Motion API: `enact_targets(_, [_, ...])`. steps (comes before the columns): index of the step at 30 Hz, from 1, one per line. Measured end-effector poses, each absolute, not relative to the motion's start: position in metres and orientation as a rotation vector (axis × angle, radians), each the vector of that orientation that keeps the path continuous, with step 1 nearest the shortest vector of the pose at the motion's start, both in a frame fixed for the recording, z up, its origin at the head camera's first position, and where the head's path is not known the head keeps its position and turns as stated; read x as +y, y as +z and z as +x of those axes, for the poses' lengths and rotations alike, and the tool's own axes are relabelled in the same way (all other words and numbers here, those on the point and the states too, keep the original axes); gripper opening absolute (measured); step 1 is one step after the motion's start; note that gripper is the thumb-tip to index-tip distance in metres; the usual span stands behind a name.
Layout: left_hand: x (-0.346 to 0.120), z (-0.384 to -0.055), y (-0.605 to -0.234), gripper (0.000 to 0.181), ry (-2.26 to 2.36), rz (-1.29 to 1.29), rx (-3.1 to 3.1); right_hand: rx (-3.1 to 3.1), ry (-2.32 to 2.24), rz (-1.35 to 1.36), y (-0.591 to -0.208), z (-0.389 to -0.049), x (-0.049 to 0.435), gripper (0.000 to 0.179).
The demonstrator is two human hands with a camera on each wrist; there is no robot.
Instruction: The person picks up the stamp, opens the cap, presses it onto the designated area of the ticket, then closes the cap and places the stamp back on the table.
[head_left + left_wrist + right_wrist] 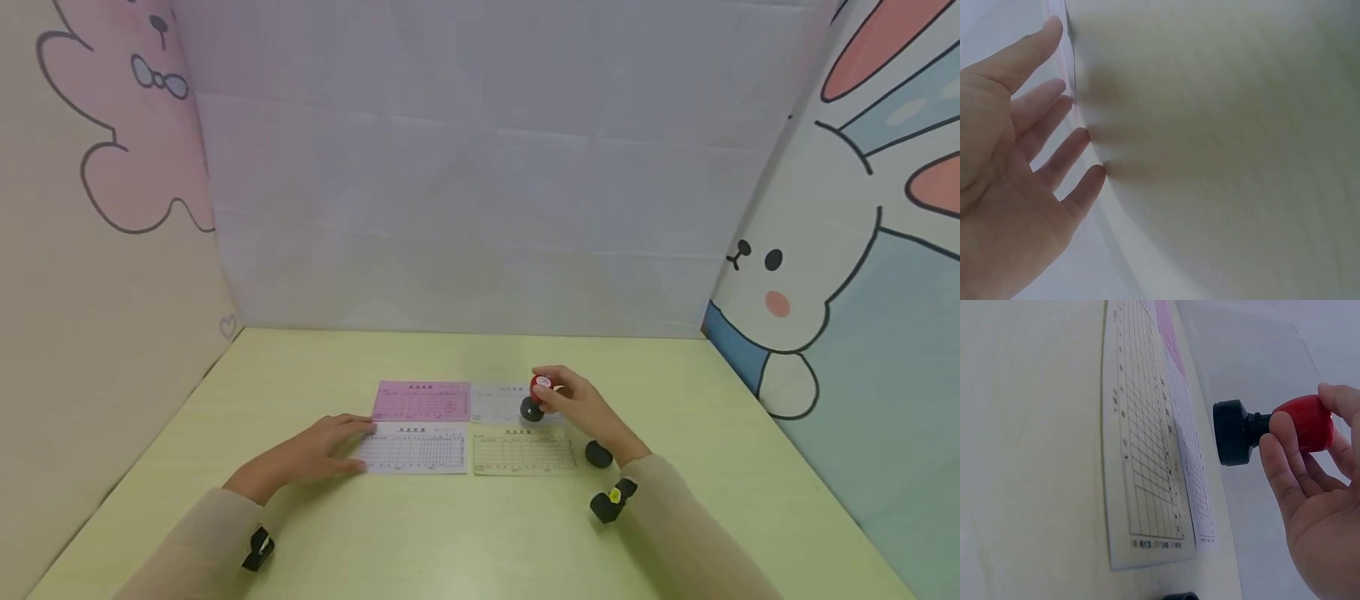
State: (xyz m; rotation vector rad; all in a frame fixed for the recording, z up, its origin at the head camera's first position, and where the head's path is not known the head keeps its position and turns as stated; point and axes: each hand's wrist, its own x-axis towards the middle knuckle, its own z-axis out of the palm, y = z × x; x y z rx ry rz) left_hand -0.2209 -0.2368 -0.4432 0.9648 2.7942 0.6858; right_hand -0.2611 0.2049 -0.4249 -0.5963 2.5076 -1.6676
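Note:
My right hand (573, 404) grips the red knob of a round stamp (1307, 424) with a black base. In the right wrist view the base hangs a little above the printed forms. From the head view it overlaps the white form (491, 403) at the back right. My left hand (322, 450) lies with fingers spread at the left edge of the front white form (416, 450). In the left wrist view its fingertips (1097, 172) reach the tabletop, the thumb at the paper's edge. A pink form (420, 402) and a pale yellow form (523, 452) complete the block of sheets.
A black round cap (598, 454) sits on the table right of the yellow form, close under the right forearm. Black wrist cameras are strapped to both sleeves. A white cloth wall (465, 183) rises behind the table, with cartoon-printed panels at both sides.

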Motion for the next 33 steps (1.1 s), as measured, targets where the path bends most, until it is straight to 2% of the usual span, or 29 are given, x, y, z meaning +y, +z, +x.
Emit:
enact_targets(11, [-0.236,-0.22,-0.446,0.06,0.651,0.98,2.786,2.427,-1.648,-0.663,-0.424,-0.255,0.173,0.04])
enact_targets(26, [-0.237,-0.221,-0.442,0.06,0.664,0.969,2.787,2.327,-1.554,-0.765,-0.421,-0.247,0.114,0.044])
enact_targets(33, [-0.236,-0.221,-0.441,0.06,0.663,0.952,2.784,2.292,-1.57,-0.779,-0.428,-0.241,0.095,0.038])
